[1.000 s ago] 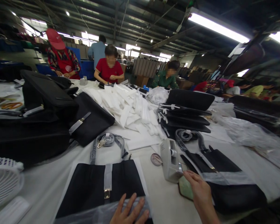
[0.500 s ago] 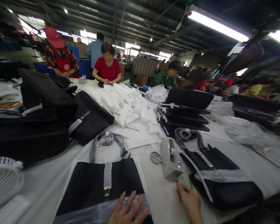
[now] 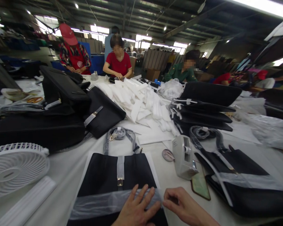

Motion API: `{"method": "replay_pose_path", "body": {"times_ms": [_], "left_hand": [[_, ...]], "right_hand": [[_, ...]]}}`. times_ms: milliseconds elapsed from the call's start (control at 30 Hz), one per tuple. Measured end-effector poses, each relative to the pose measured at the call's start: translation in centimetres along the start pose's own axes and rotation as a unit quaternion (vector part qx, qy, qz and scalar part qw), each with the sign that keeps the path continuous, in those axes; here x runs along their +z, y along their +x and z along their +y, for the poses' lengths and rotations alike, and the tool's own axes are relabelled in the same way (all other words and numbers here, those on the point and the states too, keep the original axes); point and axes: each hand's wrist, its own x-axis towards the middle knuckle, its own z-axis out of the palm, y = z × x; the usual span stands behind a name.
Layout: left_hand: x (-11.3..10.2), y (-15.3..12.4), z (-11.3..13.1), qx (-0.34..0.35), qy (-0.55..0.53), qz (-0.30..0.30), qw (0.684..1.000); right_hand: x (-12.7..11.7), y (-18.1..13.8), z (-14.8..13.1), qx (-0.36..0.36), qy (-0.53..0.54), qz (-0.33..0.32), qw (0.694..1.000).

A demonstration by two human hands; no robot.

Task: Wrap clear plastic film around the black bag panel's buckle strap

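My left hand (image 3: 139, 205) lies flat with spread fingers on a strip of translucent wrap (image 3: 96, 204). The strip runs across the lower part of a black handbag (image 3: 103, 169) lying in front of me. My right hand (image 3: 182, 202) is pinched at the strip's right end, by the bag's edge; whatever its fingertips hold is too small to make out. A tape dispenser (image 3: 184, 160) stands beyond that hand, beside a green phone-like slab (image 3: 201, 182). The bag's wrapped handle and coiled strap (image 3: 119, 134) extend behind it, and a covered tab with a gold clasp (image 3: 120, 182) hangs down its front.
Another wrapped black bag (image 3: 245, 175) lies at right. White foam pieces (image 3: 136, 103) heap in the middle, beside stacked black bags (image 3: 202, 106). More black bags (image 3: 58, 116) and a white fan (image 3: 16, 172) are at left. Co-workers (image 3: 118, 64) sit across the table.
My right hand has moved left from beside the tape dispenser to the wrap strip's end. My left hand stays flat on the strip. The camera view has shifted left.
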Motion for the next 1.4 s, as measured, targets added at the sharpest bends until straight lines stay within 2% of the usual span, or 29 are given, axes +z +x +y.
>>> {"method": "replay_pose_path", "body": {"times_ms": [200, 333, 433, 500, 633, 767, 867, 1033, 1200, 1400], "left_hand": [[0.1, 0.1, -0.2, 0.006, 0.000, 0.010, 1.000], [0.5, -0.1, 0.0, -0.001, -0.006, 0.006, 1.000], [0.7, 0.1, 0.3, 0.000, -0.004, 0.033, 0.999], [0.8, 0.6, 0.4, 0.003, -0.005, 0.043, 0.999], [0.5, 1.4, 0.4, 0.003, 0.001, 0.000, 1.000], [0.3, 1.6, -0.3, 0.025, 0.023, -0.005, 0.999], [0.6, 1.8, -0.6, 0.046, 0.041, 0.029, 0.998], [2.3, 2.7, -0.1, 0.015, 0.081, 0.157, 0.984], [3.6, 3.3, 0.2, 0.003, 0.077, 0.228, 0.971], [3.8, 3.9, 0.8, -0.025, 0.043, 0.280, 0.959]], "right_hand": [[1.2, 2.7, 2.3, 0.043, -0.084, 0.053, 0.994], [1.5, 2.9, 2.9, 0.058, -0.076, 0.063, 0.993], [1.8, 2.8, 3.2, 0.065, -0.063, 0.072, 0.993], [2.0, 2.9, 3.6, 0.069, -0.048, 0.072, 0.994], [2.4, 3.2, 5.0, 0.084, 0.012, 0.067, 0.994], [2.3, 3.0, 6.6, 0.092, 0.121, 0.014, 0.988], [2.2, 2.7, 7.6, 0.085, 0.193, -0.021, 0.977], [3.4, 3.0, 8.9, 0.075, 0.258, -0.009, 0.963], [4.5, 3.7, 8.6, 0.073, 0.177, 0.048, 0.980], [5.0, 2.4, 6.8, 0.078, 0.066, 0.135, 0.986]]}}
